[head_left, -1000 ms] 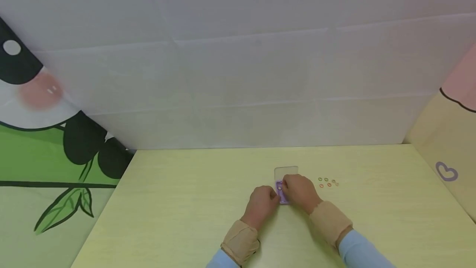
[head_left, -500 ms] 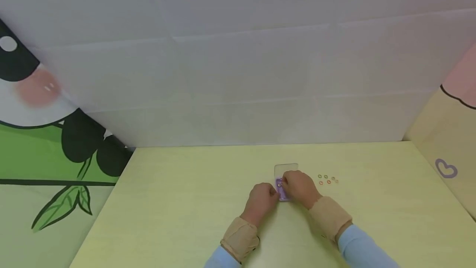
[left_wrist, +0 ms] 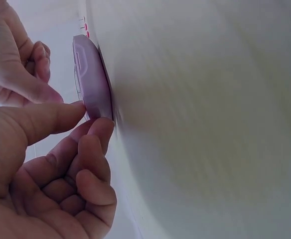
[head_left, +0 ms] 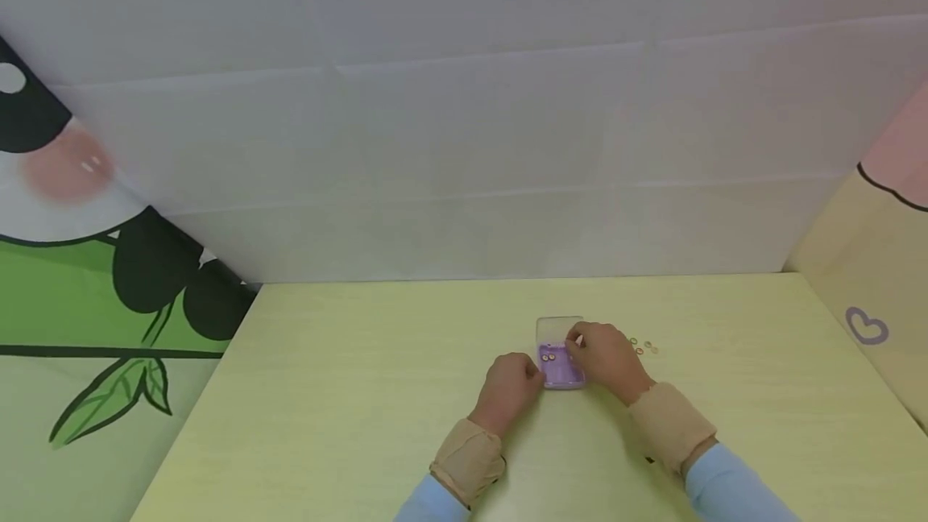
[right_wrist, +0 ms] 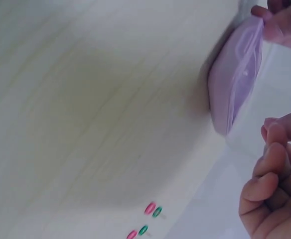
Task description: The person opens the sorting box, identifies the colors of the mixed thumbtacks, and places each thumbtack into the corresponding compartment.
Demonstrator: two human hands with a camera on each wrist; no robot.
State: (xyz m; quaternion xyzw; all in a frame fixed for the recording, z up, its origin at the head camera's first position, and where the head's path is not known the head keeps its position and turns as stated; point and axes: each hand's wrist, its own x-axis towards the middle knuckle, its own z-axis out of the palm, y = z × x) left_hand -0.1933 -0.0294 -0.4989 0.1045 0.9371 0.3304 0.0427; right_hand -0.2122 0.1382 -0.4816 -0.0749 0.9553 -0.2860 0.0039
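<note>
My left hand (head_left: 508, 393) pinches the near left corner of a small purple box (head_left: 564, 374) between thumb and fingertips. The box's clear lid (head_left: 551, 329) is folded back on its far side. Two small round thumbtacks (head_left: 548, 358) lie inside, towards the left. At the box's right edge hovers my right hand (head_left: 607, 354), fingers loosely curled and thumb tip against the index finger. In the right wrist view nothing shows between these fingertips, and the hand is apart from the box (right_wrist: 227, 82).
Right of the box, several thumbtacks (head_left: 648, 344) lie on the pale wooden table (head_left: 377, 361), partly behind my right hand. In the right wrist view, pink and green tacks (right_wrist: 150, 208) lie with pins up. A white wall (head_left: 464, 240) stands behind the table.
My right hand has moved right and away from the box's left part. A second tack now shows beside the first. My left hand stays at the corner.
</note>
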